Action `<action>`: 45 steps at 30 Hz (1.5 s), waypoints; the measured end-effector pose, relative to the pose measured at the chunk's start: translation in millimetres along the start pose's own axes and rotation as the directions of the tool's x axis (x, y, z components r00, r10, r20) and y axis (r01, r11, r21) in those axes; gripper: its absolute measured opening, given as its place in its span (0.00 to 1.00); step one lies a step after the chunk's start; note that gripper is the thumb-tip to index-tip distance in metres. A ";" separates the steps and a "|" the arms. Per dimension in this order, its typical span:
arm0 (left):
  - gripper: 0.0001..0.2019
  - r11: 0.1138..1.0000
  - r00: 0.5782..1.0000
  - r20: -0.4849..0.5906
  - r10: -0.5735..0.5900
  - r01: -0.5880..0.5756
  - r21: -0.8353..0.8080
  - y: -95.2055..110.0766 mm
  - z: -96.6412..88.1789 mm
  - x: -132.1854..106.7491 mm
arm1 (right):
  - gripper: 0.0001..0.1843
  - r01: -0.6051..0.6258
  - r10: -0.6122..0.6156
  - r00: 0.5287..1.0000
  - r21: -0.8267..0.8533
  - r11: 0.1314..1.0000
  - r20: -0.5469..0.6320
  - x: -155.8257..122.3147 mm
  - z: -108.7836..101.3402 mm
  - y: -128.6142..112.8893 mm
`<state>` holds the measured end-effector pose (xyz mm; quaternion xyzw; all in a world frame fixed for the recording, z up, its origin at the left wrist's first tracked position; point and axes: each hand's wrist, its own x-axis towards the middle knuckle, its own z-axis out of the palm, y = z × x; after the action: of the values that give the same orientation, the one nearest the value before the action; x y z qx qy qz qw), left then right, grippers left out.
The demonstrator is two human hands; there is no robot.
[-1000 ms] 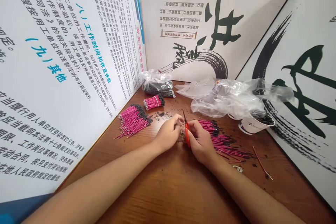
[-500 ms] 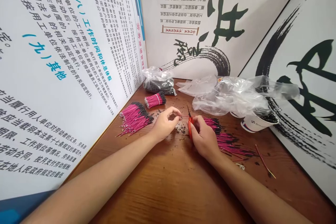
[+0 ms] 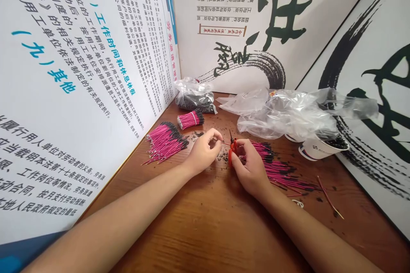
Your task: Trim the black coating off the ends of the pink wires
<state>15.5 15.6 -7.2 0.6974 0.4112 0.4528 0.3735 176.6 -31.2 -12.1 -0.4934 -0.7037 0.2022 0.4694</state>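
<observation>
Since a single thin wire [image 3: 226,143] weighs almost nothing and looks springy rather than stiff, we judge it easy to lose and best pinched near its end. We find it running from the left hand [image 3: 203,151], whose thumb and forefinger appear closed on it, to the small red-handled snips [image 3: 231,150] wrapped in the fingers of the right hand [image 3: 251,166]. The blades point upward; how far they gape, we cannot tell. Both hands work close together over the wooden table [image 3: 192,239]. To their left lie a loose heap of pink wires [image 3: 165,141] and a banded bundle of pink wires [image 3: 190,119]; a second heap of pink wires [image 3: 275,162] spreads just beside the right hand. Black crumbs [image 3: 221,156] are scattered near the snips. Farther back we note a plastic bag of black bits [image 3: 194,101], crumpled clear bags [image 3: 288,115] and a tipped paper cup [image 3: 317,148], none blocking the hands.
</observation>
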 end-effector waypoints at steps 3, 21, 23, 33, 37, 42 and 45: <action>0.03 0.999 0.999 0.018 0.032 -0.032 0.014 1.5 0.0 -0.4 | 0.08 -0.043 0.042 0.999 0.039 0.998 0.028 0.2 0.9 1.1; 0.11 0.944 0.977 0.068 0.203 -0.214 0.252 4.8 -20.7 -8.5 | 0.11 -0.047 0.044 0.999 -0.130 0.990 -0.025 -0.2 2.2 4.3; 0.11 0.953 0.978 0.042 0.206 -0.211 0.219 3.8 -21.5 -8.2 | 0.13 -0.054 0.053 0.999 -0.099 0.994 -0.008 -0.1 2.3 5.3; 0.10 0.958 0.980 0.001 0.200 -0.196 0.209 3.4 -23.4 -2.4 | 0.15 0.091 -0.079 0.995 -0.236 0.968 0.058 0.3 0.1 1.8; 0.09 0.964 0.981 -0.009 0.195 -0.190 0.185 1.6 -23.1 -1.4 | 0.13 0.094 -0.074 0.992 -0.215 0.972 0.101 0.1 0.0 0.8; 0.09 0.971 0.981 -0.030 0.191 -0.184 0.152 -0.6 -23.3 -0.9 | 0.14 0.076 -0.058 0.991 -0.152 0.985 0.121 -0.9 0.8 4.0; 0.09 0.968 0.979 -0.028 0.204 -0.197 0.155 -1.7 -23.3 -0.8 | 0.15 0.079 -0.061 0.990 -0.144 0.986 0.130 -1.7 1.1 6.6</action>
<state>-7.0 19.0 -1.7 0.7515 0.3799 0.4710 0.2628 179.0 -29.7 -18.4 -0.4883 -0.7618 0.1631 0.3931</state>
